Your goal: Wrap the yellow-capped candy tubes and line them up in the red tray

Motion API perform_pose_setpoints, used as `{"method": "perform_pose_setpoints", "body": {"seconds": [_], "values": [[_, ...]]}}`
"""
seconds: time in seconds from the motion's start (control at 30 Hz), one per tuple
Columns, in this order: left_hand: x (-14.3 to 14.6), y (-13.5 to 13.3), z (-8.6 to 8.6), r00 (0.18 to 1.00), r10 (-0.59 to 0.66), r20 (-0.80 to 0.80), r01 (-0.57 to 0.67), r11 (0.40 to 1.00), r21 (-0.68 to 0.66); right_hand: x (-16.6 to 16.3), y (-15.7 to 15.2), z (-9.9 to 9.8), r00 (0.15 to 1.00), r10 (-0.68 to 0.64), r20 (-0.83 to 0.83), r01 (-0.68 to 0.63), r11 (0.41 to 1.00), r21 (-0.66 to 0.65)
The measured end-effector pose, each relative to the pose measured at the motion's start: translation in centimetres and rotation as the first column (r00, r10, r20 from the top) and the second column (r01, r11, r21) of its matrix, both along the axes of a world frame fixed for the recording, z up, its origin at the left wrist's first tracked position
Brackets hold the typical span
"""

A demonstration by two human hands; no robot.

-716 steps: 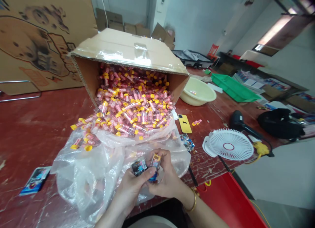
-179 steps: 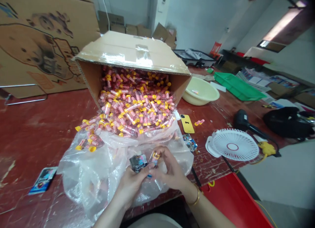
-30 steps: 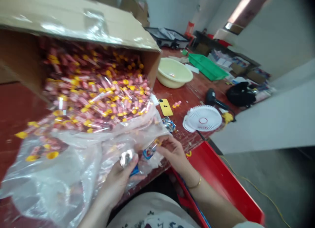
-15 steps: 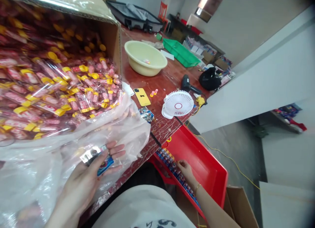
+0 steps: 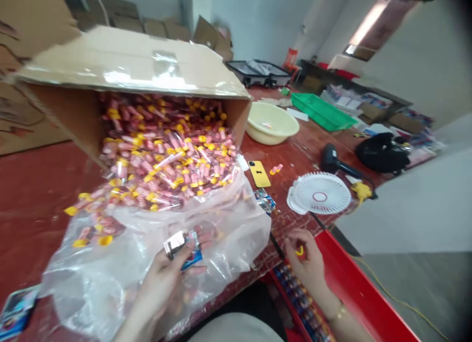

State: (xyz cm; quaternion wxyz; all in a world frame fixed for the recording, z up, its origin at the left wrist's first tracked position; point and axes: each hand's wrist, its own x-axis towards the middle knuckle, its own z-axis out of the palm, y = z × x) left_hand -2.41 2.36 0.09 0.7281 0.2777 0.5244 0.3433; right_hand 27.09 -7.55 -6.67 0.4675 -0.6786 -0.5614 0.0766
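My left hand (image 5: 164, 275) rests on a clear plastic bag (image 5: 121, 263) and grips a small stack of printed cards (image 5: 181, 244) between thumb and fingers. My right hand (image 5: 308, 263) hovers at the table's near edge, above a red tray (image 5: 354, 293), its fingers curled round a small yellow piece (image 5: 300, 251). A row of small dark packets (image 5: 302, 302) lines the tray's near wall. Behind the bag, a big cardboard box (image 5: 121, 71) lies on its side, spilling several pink tubes with yellow caps (image 5: 165, 160).
On the red table: a yellow phone (image 5: 259, 174), a white fan (image 5: 320, 193), a cream basin (image 5: 272, 122), a black heat gun (image 5: 337, 161), a green tray (image 5: 322, 111), a black bag (image 5: 381, 152). A card lies at the left edge (image 5: 14, 307).
My right hand has come up from the red tray to the table's edge, now with a small yellow piece in it. The view has swung back left toward the box. My left hand still holds the cards.
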Motion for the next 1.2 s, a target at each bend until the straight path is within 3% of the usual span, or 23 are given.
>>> {"method": "perform_pose_setpoints", "body": {"seconds": [0.1, 0.17, 0.23, 0.33, 0.43, 0.6, 0.7, 0.77, 0.8, 0.87, 0.9, 0.97, 1.07, 1.2], "values": [[-0.7, -0.2, -0.2, 1.0, 0.02, -0.004, -0.02, 0.999, 0.039, -6.9, 9.5, 2.8, 0.927, 0.356, 0.12, -0.368, 0.924, 0.101], [-1.0, -0.5, -0.5, 0.996, 0.086, 0.001, -0.086, 0.996, 0.026, -11.5, 14.9, 3.8, 0.857, 0.487, 0.168, -0.498, 0.867, 0.023], [-1.5, -0.7, -0.8, 0.987, 0.162, 0.011, -0.163, 0.987, 0.007, -15.1, 18.6, 4.3, 0.758, 0.629, 0.173, -0.618, 0.777, -0.119], [-2.4, -1.0, -0.9, 0.971, 0.238, 0.021, -0.238, 0.971, -0.013, -18.4, 20.9, 4.7, 0.654, 0.744, 0.139, -0.705, 0.666, -0.244], [-3.0, -1.1, -0.9, 0.964, 0.266, 0.021, -0.265, 0.964, -0.037, -19.6, 20.8, 4.7, 0.66, 0.748, 0.072, -0.713, 0.653, -0.256], [-2.9, -1.2, -1.1, 0.977, 0.208, 0.042, -0.208, 0.978, -0.012, -20.1, 20.7, 3.6, 0.64, 0.759, -0.12, -0.759, 0.602, -0.248], [-2.9, -1.4, -1.4, 0.987, 0.147, 0.061, -0.148, 0.989, 0.026, -19.5, 20.4, 3.7, 0.681, 0.701, -0.211, -0.732, 0.656, -0.183], [-3.0, -1.4, -1.5, 0.994, 0.093, 0.061, -0.095, 0.994, 0.045, -18.6, 19.5, 4.4, 0.669, 0.622, -0.407, -0.709, 0.698, -0.1], [-3.0, -1.5, -1.5, 0.996, 0.071, 0.055, -0.074, 0.996, 0.051, -18.0, 18.8, 4.9, 0.605, 0.574, -0.552, -0.712, 0.7, -0.054], [-3.0, -1.5, -1.4, 0.998, 0.05, 0.044, -0.052, 0.997, 0.053, -16.8, 17.3, 6.1, 0.368, 0.465, -0.805, -0.75, 0.66, 0.039], [-2.9, -1.5, -1.3, 0.998, 0.054, 0.043, -0.057, 0.997, 0.054, -16.2, 16.5, 6.6, 0.252, 0.417, -0.873, -0.778, 0.624, 0.074], [-2.6, -1.5, -1.1, 0.995, 0.083, 0.052, -0.086, 0.994, 0.073, -15.3, 15.1, 7.4, 0.151, 0.383, -0.911, -0.816, 0.568, 0.103], [-2.2, -1.6, -0.9, 0.989, 0.122, 0.082, -0.131, 0.985, 0.114, -14.6, 13.8, 8.2, 0.193, 0.433, -0.881, -0.81, 0.577, 0.106], [-1.7, -1.7, -1.1, 0.997, 0.065, 0.037, -0.069, 0.991, 0.112, -14.1, 12.9, 8.8, 0.32, 0.566, -0.76, -0.775, 0.617, 0.134]]}}
